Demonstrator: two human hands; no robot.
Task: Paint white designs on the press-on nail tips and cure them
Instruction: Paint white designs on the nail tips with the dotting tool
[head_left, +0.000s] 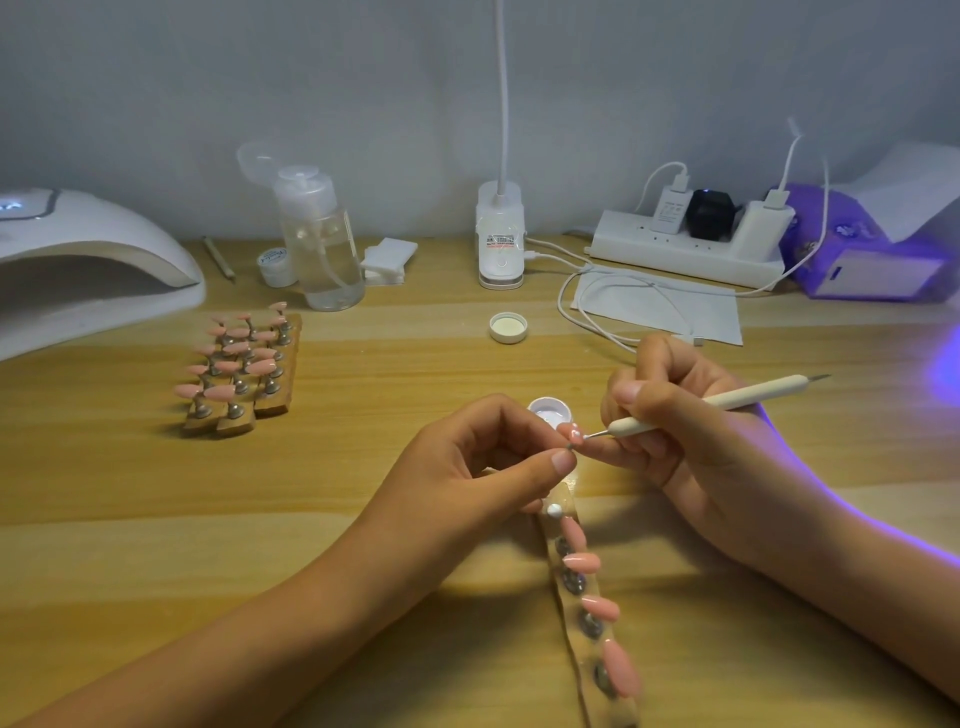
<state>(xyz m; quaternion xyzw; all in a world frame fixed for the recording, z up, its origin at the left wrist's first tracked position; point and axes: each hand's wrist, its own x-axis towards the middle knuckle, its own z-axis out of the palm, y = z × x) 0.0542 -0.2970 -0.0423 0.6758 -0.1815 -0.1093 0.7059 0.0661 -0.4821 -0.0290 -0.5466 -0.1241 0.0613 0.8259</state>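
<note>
Light is soft and fairly dim, with a small bright pool on the wooden table (363, 467) under the fingertips and soft shadows beneath both arms. Violet glow from the purple device (862, 270) at the right rims the right hand (691, 431) at the wrist. The wide lens bows the table's far edge, and the nearest nail tips (621, 667) are blurred.

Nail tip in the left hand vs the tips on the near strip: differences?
The held nail tip shows white marks; the strip tips look plain pink. The held nail tip is lifted, pinched in the left hand; the strip tips sit mounted on the strip. Both are pink.
</note>
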